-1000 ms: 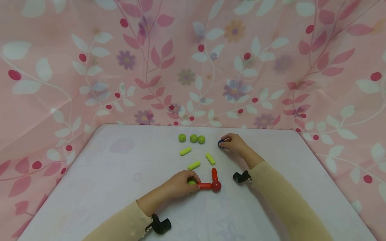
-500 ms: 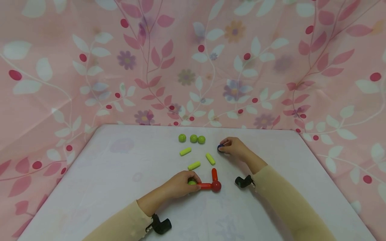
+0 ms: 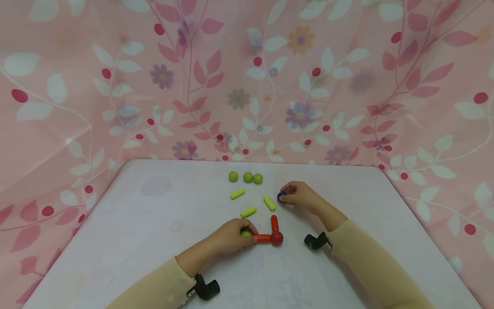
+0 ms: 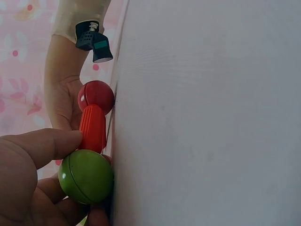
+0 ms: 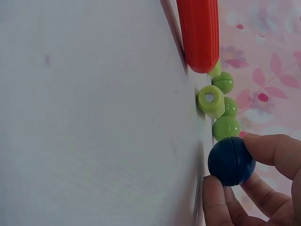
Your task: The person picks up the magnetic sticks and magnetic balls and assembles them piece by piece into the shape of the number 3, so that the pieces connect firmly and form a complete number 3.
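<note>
My left hand [image 3: 233, 237] holds the near end of a toy piece low in the middle of the head view. There a green ball [image 4: 85, 177] joins a ribbed red stick [image 4: 93, 128], which leads to a red ball [image 4: 96, 96]. From that red ball a second red stick [image 3: 274, 223] points away from me. Between thumb and fingertips, my right hand [image 3: 303, 198] pinches a dark blue ball [image 5: 230, 161] with a seam round it. That ball is right of a loose yellow-green stick [image 3: 269, 204], close to it but apart.
Two more yellow-green sticks, one nearer [image 3: 248, 212] and one farther [image 3: 237, 194], lie left of centre. Behind them are three green balls [image 3: 248, 177], two side by side. A white cloth covers the table [image 3: 135, 223]; a pink floral curtain [image 3: 239, 86] hangs behind.
My right hand has drawn the blue ball toward me, away from the table's far edge. The left hand and the toy piece have stayed in place.
</note>
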`<state>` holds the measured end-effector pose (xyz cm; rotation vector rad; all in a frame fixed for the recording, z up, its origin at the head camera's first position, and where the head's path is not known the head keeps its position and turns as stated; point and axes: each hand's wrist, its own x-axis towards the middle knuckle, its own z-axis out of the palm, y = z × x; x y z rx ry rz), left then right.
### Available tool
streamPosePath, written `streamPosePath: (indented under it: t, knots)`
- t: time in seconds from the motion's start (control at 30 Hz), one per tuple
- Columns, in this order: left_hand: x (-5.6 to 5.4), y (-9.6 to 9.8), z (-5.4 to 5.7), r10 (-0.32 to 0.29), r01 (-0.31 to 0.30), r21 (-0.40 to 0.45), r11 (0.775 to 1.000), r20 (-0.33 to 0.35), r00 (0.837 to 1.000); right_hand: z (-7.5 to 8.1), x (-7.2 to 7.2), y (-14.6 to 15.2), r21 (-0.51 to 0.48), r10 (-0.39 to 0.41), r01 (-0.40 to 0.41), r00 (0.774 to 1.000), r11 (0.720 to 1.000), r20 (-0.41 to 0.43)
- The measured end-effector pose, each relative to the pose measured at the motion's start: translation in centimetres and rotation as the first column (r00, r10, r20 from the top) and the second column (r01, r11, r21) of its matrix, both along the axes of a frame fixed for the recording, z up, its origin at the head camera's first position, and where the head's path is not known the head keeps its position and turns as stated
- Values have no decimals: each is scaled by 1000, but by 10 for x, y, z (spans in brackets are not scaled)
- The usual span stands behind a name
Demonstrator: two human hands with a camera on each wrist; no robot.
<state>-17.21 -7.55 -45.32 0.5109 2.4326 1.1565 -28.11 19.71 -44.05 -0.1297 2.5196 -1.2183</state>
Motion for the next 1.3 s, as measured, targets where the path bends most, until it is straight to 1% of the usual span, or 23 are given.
streamPosePath:
  t: [0.37, 0.5, 0.67, 0.97, 1.03, 1.3]
  knots:
    - [0, 1, -2, 1, -1, -16, 1000, -17, 1000, 2, 14, -2, 0, 32, -32, 999, 1000, -5]
    - [0, 1, -2, 1, -1, -16, 1000, -22, 1000, 1, 18, -3, -6, 46, -46, 999, 999, 2]
    - [0, 1, -3, 2, -3, -12, 1000, -29, 1000, 0, 23, -4, -18, 43, -43, 999, 999, 18]
    - [-1, 1, -4, 8, -9, -10, 1000, -48, 999, -2, 24, -3, -36, 36, -35, 999, 999, 33]
    - [-1, 2, -4, 9, -10, -10, 1000, -49, 999, -1, 24, -3, -38, 48, -46, 998, 998, 31]
    - [1, 3, -3, 14, -14, -2, 1000, -52, 999, 0, 26, -8, -58, 53, -51, 998, 997, 39]
